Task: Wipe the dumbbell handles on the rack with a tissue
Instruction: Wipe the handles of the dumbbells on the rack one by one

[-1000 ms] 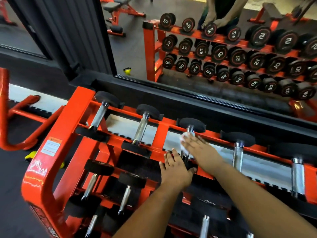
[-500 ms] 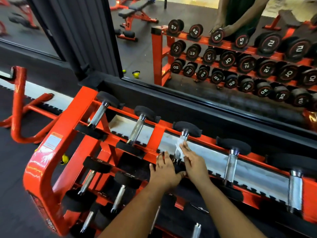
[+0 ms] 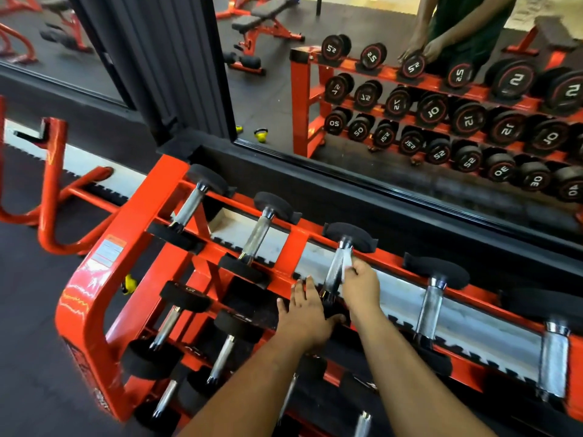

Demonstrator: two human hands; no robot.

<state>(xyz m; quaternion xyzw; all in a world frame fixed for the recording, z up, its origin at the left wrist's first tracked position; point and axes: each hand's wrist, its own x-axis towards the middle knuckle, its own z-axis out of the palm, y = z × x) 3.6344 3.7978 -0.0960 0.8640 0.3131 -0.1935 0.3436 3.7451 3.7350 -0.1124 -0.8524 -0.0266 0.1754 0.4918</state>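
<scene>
step: third top-row handle (image 3: 336,268) on rack (image 3: 104,279) wiped | right hand (image 3: 361,287): tissue (image 3: 347,261) pinched against handle | left hand (image 3: 304,313): fingers flat, near weight end braced | risk: thin tissue may be torn by knurling; dumbbell may be rolled if unbraced

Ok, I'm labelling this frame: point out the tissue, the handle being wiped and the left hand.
tissue (image 3: 348,262), head view, white edge.
handle being wiped (image 3: 335,270), head view, mid-shaft.
left hand (image 3: 307,313), head view, back of hand.

Rack (image 3: 94,298): glossy orange-painted metal. Handle (image 3: 335,269) under my tissue (image 3: 348,262): bright chrome, knurled, rough. Dumbbell heads (image 3: 350,236): matt black rubber. Tissue: thin white paper. Mirror (image 3: 394,99): smooth glass.
</scene>
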